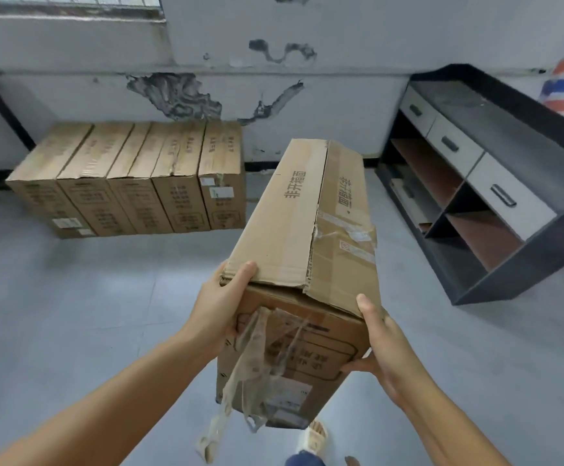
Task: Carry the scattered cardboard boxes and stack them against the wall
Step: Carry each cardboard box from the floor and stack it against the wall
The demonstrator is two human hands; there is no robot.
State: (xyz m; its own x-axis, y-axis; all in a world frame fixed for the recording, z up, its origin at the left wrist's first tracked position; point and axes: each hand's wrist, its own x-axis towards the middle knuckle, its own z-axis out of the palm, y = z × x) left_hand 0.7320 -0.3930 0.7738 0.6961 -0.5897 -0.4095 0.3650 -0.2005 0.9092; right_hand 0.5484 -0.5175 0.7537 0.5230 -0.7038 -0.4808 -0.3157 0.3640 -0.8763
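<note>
- Row of five brown cardboard boxes (129,178) is standing at the peeling wall (307,105), left.
- I'm gripping the long brown cardboard box (302,264) mid-air, left hand (220,307) pinching its torn flap, right hand (383,348) clasping the corner.
- I'm judging it safest lowered level beside that row; loose tape (240,375) is dangling.

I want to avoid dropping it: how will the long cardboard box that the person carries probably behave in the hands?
The carried box is long and gripped only at its near end by the left hand and right hand, so the far end may dip. Its torn top flap looks weak to hold. The loose tape could snag.
</note>
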